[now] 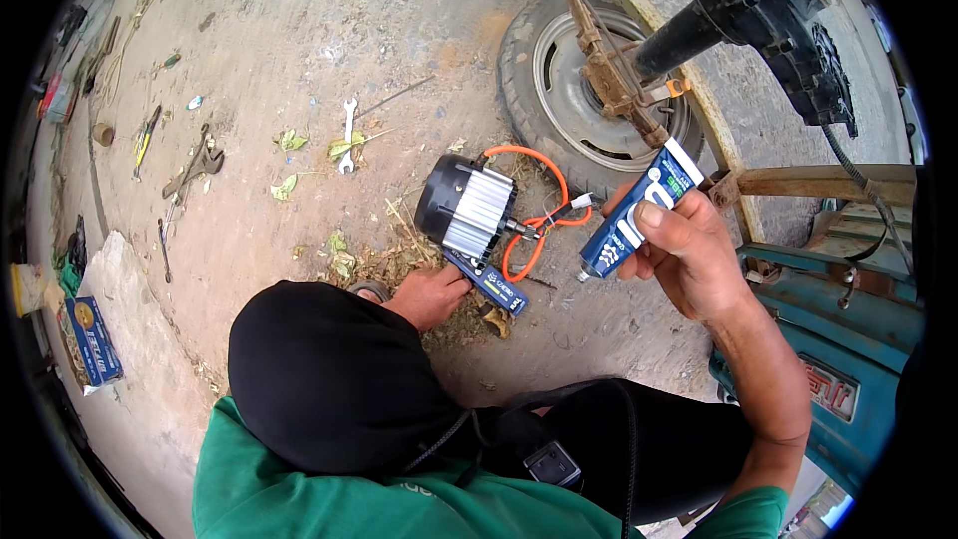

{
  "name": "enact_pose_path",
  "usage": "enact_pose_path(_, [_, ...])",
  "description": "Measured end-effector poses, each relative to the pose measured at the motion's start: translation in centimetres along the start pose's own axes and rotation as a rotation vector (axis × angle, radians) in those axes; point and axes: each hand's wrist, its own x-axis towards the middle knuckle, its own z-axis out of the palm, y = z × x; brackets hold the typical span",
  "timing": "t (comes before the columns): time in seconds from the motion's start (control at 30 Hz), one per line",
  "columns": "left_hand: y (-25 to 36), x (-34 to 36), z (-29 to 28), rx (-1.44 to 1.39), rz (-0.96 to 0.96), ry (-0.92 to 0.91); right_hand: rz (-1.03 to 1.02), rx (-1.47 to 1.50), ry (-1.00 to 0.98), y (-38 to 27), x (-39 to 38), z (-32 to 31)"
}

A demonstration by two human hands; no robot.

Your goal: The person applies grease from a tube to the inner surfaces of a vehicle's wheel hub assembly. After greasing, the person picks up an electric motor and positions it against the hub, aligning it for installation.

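Note:
My right hand [699, 255] is raised on the right, its thumb and fingers closed round a dark blue squeeze tube [639, 208]. The tube slants, its pale nozzle low at the left and its flat white end up at the right. Down near the ground, my left hand [436, 296] has its fingers curled at the near end of a narrow blue carton [496, 286]. Just beyond that carton lies an electric motor [467, 208] with a black end cap, finned silver body and short shaft. An orange cable [559, 172] loops out of it to a pale connector.
A wheel [539, 70] lies beyond the motor, beside a rusty axle frame [609, 70] and a black housing [763, 0]. A wrench [348, 135], pliers [147, 143] and a rusty tool [195, 162] lie leftward. A teal metal body [818, 314] stands at right.

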Motion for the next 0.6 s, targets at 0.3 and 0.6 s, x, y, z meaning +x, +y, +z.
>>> enact_pose_path(0.3, [0.1,-0.4,0.5,0.072,-0.072,-0.068,-0.014,0.053,0.012,0.6,-0.3,-0.6])
enact_pose_path(0.6, [-1.1,0.0,-4.7,-0.526,-0.326,-0.378,-0.026,0.216,0.047,0.6,-0.1,-0.9])
